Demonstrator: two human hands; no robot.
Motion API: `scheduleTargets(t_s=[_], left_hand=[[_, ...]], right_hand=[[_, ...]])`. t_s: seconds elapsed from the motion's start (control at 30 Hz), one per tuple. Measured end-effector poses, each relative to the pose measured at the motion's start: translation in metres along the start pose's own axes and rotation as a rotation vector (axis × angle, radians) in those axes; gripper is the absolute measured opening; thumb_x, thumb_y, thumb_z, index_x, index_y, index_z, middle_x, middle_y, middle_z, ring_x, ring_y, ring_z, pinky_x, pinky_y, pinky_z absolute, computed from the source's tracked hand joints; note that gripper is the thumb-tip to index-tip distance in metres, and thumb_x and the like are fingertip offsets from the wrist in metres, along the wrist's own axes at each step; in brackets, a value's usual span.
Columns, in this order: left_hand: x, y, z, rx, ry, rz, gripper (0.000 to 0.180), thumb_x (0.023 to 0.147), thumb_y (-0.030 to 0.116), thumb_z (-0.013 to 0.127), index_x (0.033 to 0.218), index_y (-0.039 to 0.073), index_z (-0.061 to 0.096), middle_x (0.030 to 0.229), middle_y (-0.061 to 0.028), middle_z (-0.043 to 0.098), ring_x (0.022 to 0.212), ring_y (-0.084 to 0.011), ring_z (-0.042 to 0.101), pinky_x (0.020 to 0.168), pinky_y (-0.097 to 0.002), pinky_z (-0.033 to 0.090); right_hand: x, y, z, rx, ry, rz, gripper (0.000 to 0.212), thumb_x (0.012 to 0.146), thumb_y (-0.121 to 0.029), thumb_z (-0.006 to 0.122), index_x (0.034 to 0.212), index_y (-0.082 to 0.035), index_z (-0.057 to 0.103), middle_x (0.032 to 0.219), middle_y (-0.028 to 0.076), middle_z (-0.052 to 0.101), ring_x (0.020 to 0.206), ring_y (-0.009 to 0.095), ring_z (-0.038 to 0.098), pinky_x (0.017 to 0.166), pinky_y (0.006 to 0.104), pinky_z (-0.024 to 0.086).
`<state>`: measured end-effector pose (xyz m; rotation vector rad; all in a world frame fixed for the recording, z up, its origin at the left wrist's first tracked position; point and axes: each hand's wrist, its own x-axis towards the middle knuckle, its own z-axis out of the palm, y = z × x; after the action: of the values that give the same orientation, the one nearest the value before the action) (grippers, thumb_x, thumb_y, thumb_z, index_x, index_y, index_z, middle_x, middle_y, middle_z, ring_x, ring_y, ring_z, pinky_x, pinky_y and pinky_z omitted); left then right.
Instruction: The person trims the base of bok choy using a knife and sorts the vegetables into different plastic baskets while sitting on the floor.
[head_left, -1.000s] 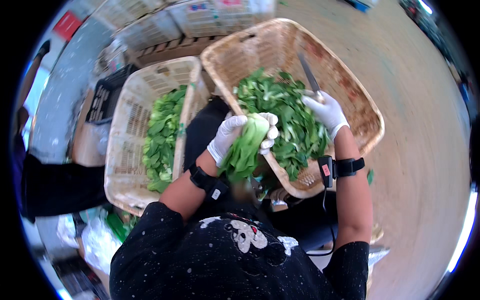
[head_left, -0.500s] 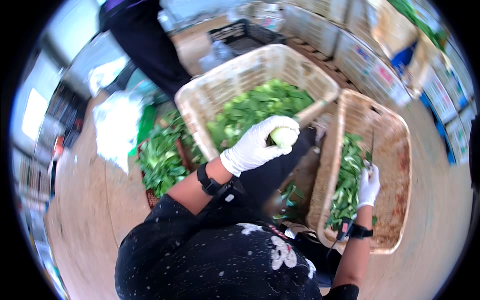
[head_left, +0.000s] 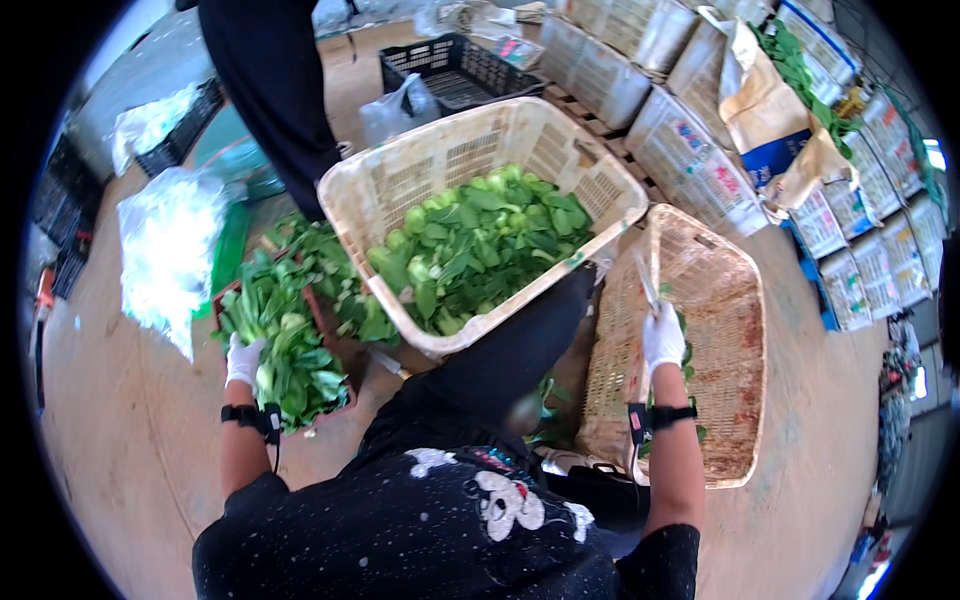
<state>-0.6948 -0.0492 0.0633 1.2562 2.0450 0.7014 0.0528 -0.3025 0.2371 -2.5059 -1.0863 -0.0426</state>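
My left hand (head_left: 244, 361), in a white glove, is at the left edge of a pile of bok choy (head_left: 290, 345) in a low red crate (head_left: 345, 402). Its fingers look apart, touching the outer leaves. My right hand (head_left: 663, 338), gloved too, is closed round a knife (head_left: 646, 280) whose blade points up and away. That hand is above the near rim of a long beige basket (head_left: 735, 385), where green leaves show partly behind my hand and arm. Ahead of me a large beige crate (head_left: 480, 325) holds many bok choy heads (head_left: 480, 235).
Another knife (head_left: 388, 362) lies on the floor by the red crate. Loose greens (head_left: 325, 265) lie beside the big crate. Clear plastic sheeting (head_left: 170, 250) is at the left. A person's dark-trousered leg (head_left: 270, 90), a black crate (head_left: 460, 75) and stacked boxes (head_left: 690, 160) are beyond.
My left hand has left the big crate, where it held a pale bok choy head, and is now at the red crate without it. My right hand has risen with the knife.
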Motion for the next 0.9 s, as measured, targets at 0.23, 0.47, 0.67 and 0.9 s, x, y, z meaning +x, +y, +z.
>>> scheduleTargets(t_s=[0.23,0.47,0.67,0.9], left_hand=[[0.029,0.066,0.026,-0.227,-0.168,0.118,0.058,0.082,0.026,0.071,0.131,0.004,0.047,0.103,-0.0070,0.053,0.086,-0.0144,0.049,0.078,-0.0270,0.041],[0.040,0.118,0.016,-0.470,-0.141,0.400,0.046,0.089,0.012,0.061,0.131,0.000,0.046,0.115,-0.0116,0.057,0.104,-0.0181,0.055,0.090,-0.0307,0.043],[-0.020,0.298,-0.017,-0.443,0.318,0.599,0.021,0.092,0.017,0.055,0.081,0.000,0.056,0.071,-0.0068,0.056,0.068,-0.0190,0.050,0.066,-0.0348,0.043],[-0.067,0.443,-0.151,-0.647,0.499,1.013,0.031,0.095,0.023,0.055,0.070,0.005,0.053,0.063,0.0038,0.043,0.059,-0.0056,0.038,0.054,-0.0235,0.033]], right_hand=[[0.107,0.010,0.014,-0.401,0.005,-0.049,0.022,0.081,-0.025,0.060,0.102,-0.017,0.062,0.100,0.011,0.062,0.097,0.030,0.060,0.077,0.0438,0.050],[0.132,0.017,0.056,-0.401,0.047,-0.154,0.024,0.080,-0.027,0.063,0.103,-0.022,0.064,0.100,0.008,0.062,0.097,0.029,0.060,0.078,0.0433,0.050],[0.116,0.008,0.022,-0.271,0.148,-0.164,0.083,0.063,-0.021,0.081,0.137,-0.016,0.045,0.134,0.012,0.048,0.122,0.028,0.047,0.103,0.0346,0.040],[0.147,-0.077,-0.091,0.048,0.388,-0.553,0.014,0.080,-0.013,0.064,0.071,-0.005,0.058,0.069,0.013,0.056,0.068,0.032,0.054,0.063,0.0413,0.041]])
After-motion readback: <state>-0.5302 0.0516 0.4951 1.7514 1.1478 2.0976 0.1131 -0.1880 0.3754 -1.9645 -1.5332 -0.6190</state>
